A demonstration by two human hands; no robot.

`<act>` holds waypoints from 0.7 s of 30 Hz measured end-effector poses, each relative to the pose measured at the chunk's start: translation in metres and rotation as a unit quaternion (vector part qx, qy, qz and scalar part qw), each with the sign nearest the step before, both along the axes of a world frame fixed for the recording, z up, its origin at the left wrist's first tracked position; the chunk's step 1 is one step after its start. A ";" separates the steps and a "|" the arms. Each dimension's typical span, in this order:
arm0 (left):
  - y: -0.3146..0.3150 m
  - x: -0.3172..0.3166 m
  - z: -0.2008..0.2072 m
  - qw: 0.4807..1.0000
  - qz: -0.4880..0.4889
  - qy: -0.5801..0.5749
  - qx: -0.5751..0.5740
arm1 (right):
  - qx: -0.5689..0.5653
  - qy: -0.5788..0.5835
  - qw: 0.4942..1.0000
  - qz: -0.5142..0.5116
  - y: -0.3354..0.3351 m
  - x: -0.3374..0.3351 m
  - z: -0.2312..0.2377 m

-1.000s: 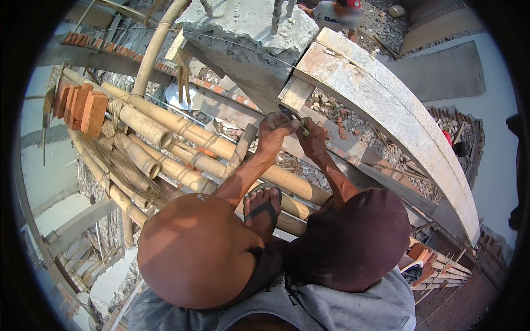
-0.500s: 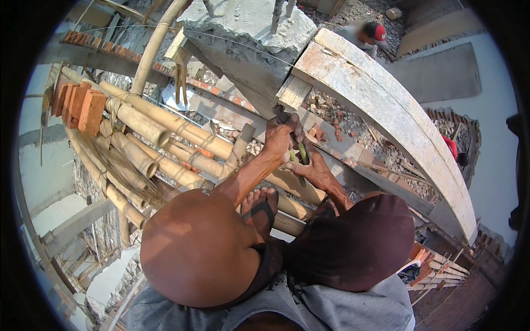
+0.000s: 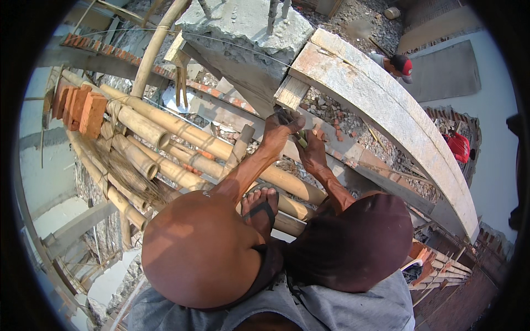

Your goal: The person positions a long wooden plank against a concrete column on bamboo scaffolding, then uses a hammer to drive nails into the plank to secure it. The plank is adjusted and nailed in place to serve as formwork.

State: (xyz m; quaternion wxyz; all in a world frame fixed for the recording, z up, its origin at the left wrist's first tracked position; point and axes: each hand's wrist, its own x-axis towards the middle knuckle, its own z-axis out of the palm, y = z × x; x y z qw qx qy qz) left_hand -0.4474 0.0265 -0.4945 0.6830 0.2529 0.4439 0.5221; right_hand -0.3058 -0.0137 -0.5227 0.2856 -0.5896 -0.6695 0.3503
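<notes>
Beyond my knees, my left hand is closed around the dark head end of a green-handled pair of pincers. My right hand grips their handles from the near side, with fingers wrapped round. The jaws are mostly covered by my left fingers, so what they bite on, if anything, cannot be seen. Both hands are just below the end of a short timber block, which is wedged against a rough concrete block with steel bars sticking up. My left foot, in a sandal, rests on bamboo poles.
A curved concrete beam arcs down to the right. Red bricks sit on the bamboo at left, beside bundled fibre. A thin line crosses the concrete block. Rubble lies below, where a person in a red cap stands near the wall.
My hands have drawn closer together, the right one moving up, and the pincers' handles show less. The person in the cap has moved right and down; more of a red shape shows at right.
</notes>
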 end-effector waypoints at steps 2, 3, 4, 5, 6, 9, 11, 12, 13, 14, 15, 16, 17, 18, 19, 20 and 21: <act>-0.003 -0.012 0.006 0.997 -0.064 -0.038 -0.023 | -0.183 0.079 0.977 0.070 -0.004 0.004 0.017; -0.004 -0.017 0.011 0.992 -0.084 -0.087 -0.031 | -0.275 0.131 0.948 0.088 -0.006 0.005 0.026; -0.006 -0.022 0.017 0.984 -0.108 -0.133 -0.053 | -0.353 0.202 0.906 0.121 -0.011 0.008 0.035; -0.008 -0.023 0.022 0.973 -0.130 -0.173 -0.081 | -0.456 0.294 0.832 0.118 -0.014 0.011 0.043; -0.011 -0.019 0.028 0.960 -0.130 -0.231 -0.089 | -0.525 0.402 0.741 0.116 -0.015 0.014 0.050; -0.009 -0.009 0.037 0.933 -0.118 -0.320 -0.117 | -0.595 0.519 0.605 0.102 -0.013 0.017 0.061; -0.009 -0.001 0.038 0.957 -0.072 -0.244 -0.142 | -0.579 0.501 0.634 0.108 -0.012 0.018 0.066; -0.008 0.002 0.037 0.958 -0.056 -0.235 -0.156 | -0.532 0.429 0.722 0.106 -0.013 0.018 0.068; -0.007 0.005 0.035 0.959 -0.041 -0.231 -0.158 | -0.478 0.349 0.799 0.102 -0.016 0.017 0.069; -0.005 0.009 0.033 0.968 -0.021 -0.197 -0.152 | -0.407 0.268 0.868 0.091 -0.020 0.016 0.070; -0.002 0.014 0.031 0.976 -0.001 -0.168 -0.135 | -0.281 0.122 0.949 0.072 -0.028 0.012 0.069; -0.001 0.019 0.029 0.982 0.019 -0.125 -0.140 | -0.131 -0.026 0.990 0.044 -0.038 0.007 0.068; -0.001 0.025 0.028 0.983 0.042 -0.135 -0.116 | 0.025 -0.173 0.985 0.013 -0.043 0.002 0.065; 0.000 0.031 0.026 0.983 0.064 -0.131 -0.114 | 0.185 -0.220 0.956 -0.052 -0.044 -0.005 0.058; 0.001 0.035 0.025 0.982 0.085 -0.127 -0.111 | 0.113 -0.256 0.959 -0.049 -0.043 -0.005 0.054; 0.001 0.037 0.025 0.981 0.092 -0.140 -0.102 | 0.059 -0.263 0.962 -0.046 -0.040 -0.006 0.049; 0.002 0.036 0.024 0.988 0.070 -0.091 -0.100 | 0.018 -0.230 0.972 -0.035 -0.037 -0.004 0.046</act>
